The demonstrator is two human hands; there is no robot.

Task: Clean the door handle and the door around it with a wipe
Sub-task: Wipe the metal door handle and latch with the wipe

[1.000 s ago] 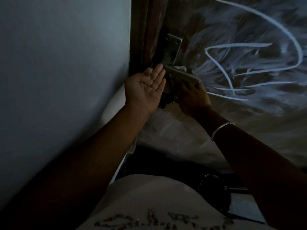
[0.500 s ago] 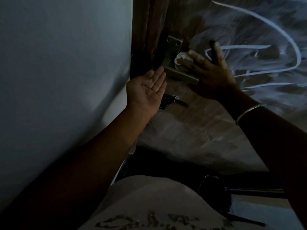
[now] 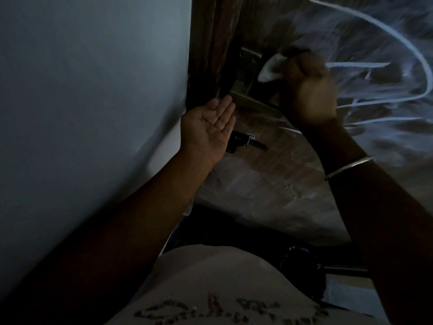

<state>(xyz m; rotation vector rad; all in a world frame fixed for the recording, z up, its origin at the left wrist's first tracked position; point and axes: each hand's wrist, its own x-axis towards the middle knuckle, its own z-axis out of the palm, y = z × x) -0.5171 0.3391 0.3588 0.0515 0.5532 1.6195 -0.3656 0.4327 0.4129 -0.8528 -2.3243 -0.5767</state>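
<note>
Grey wall (image 3: 93,90) fills the side left of the door handle (image 3: 255,103). The wooden door (image 3: 293,184) carries the handle & spreads right of & below it, w/ pale chalk-like lines (image 3: 398,36) scrawled right of the handle. A pale shirt (image 3: 222,289) w/ beaded lettering sits well below the handle, lowest in view. Both forearms reach up toward the handle. The right hand (image 3: 309,90), blurred, is just right of the handle, over the lever's far end, fingers curled tight round a white wipe (image 3: 271,66). The wipe sticks out of the fist toward the handle's plate, beside the plate's upper part; touching it or not, can't tell. The left hand (image 3: 208,127) is just below-left of the handle, palm up, fingers straight & together, holding nothing. Its fingertips are right by the lever's near end, contact unclear. A small black latch (image 3: 246,141) is on the door below the handle, partly behind the left hand. A thin metal bangle (image 3: 349,167) rings the right wrist, below-right of the handle.
</note>
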